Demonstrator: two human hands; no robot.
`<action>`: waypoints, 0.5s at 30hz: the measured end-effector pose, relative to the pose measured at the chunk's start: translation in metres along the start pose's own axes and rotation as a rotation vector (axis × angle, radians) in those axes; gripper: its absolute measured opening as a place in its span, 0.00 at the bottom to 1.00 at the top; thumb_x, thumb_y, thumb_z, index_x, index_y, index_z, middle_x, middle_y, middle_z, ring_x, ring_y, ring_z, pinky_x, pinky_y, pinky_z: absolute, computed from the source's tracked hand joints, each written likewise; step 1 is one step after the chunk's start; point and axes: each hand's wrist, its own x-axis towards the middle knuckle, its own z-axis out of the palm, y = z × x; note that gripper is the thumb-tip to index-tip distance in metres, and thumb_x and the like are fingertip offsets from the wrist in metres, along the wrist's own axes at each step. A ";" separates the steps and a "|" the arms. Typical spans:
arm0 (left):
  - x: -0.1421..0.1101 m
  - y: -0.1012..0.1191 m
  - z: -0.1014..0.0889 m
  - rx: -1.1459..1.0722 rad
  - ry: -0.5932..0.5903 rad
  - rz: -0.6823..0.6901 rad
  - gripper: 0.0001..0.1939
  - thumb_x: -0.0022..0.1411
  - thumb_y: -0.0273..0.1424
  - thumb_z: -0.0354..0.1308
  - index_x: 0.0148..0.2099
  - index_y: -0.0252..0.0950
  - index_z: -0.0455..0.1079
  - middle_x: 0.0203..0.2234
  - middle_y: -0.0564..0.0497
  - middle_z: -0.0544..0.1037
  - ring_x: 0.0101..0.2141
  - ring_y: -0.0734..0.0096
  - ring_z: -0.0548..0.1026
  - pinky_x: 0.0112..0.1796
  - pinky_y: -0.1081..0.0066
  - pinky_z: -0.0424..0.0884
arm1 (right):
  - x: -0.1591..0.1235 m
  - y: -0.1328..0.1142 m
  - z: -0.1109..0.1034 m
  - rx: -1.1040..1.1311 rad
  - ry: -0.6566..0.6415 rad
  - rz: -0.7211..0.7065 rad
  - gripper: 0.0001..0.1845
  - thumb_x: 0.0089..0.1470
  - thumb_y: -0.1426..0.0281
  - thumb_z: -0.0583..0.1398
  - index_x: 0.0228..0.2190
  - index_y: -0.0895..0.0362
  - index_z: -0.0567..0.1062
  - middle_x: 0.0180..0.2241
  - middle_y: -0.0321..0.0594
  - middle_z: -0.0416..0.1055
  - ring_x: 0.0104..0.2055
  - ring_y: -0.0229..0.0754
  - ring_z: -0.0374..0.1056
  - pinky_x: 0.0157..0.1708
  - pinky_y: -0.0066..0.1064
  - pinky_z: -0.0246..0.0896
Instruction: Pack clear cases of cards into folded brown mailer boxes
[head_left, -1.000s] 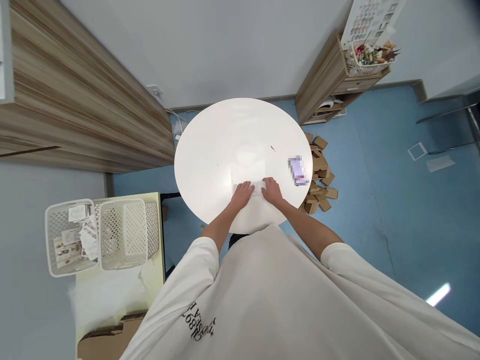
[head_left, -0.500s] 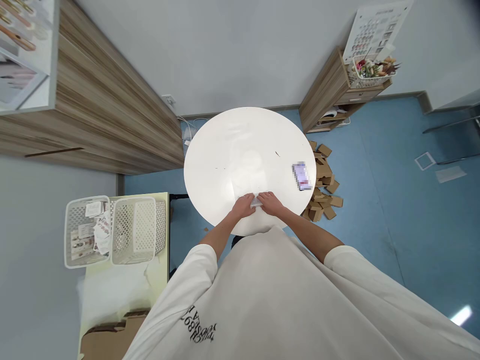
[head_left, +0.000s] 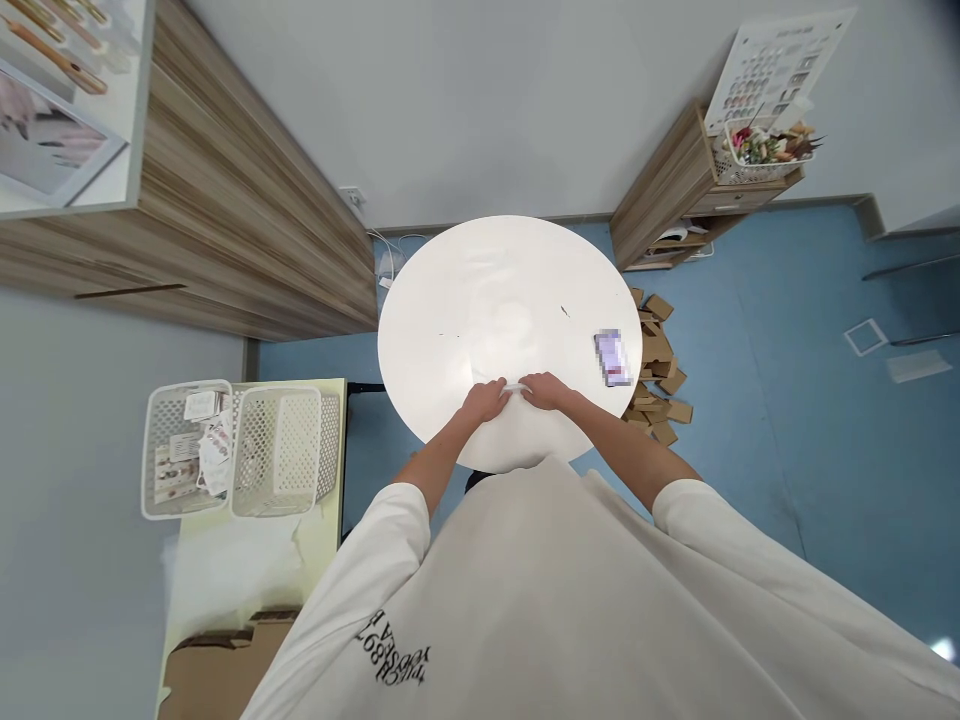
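Observation:
Both hands are near the front edge of the round white table (head_left: 427, 300). My left hand (head_left: 487, 399) curls round one end of a thin whitish strip (head_left: 513, 389), which looks like the folded or rolled edge of a sheet. The other end is in my right hand (head_left: 544, 391), its fingers closed too. Only a short piece of the strip shows between the hands, just above the tabletop. Glare on the white surface hides how far the sheet spreads beyond it.
A blurred-out purple phone-like object (head_left: 613, 358) lies on the table's right side. Cardboard pieces (head_left: 660, 410) are piled on the floor to the right. White baskets (head_left: 274, 455) stand on a side table at left, with cardboard (head_left: 225, 665) below them.
My hands have turned slightly, and the strip between them looks narrower and more bunched. The whole scene has shifted a little to the right as the camera moved.

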 end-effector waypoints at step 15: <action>0.037 0.005 0.013 0.225 0.192 -0.004 0.31 0.68 0.36 0.52 0.70 0.32 0.57 0.61 0.34 0.68 0.64 0.46 0.62 0.66 0.47 0.46 | 0.029 -0.001 0.004 -0.128 0.197 0.155 0.26 0.67 0.62 0.52 0.61 0.58 0.66 0.62 0.56 0.62 0.63 0.60 0.57 0.61 0.50 0.49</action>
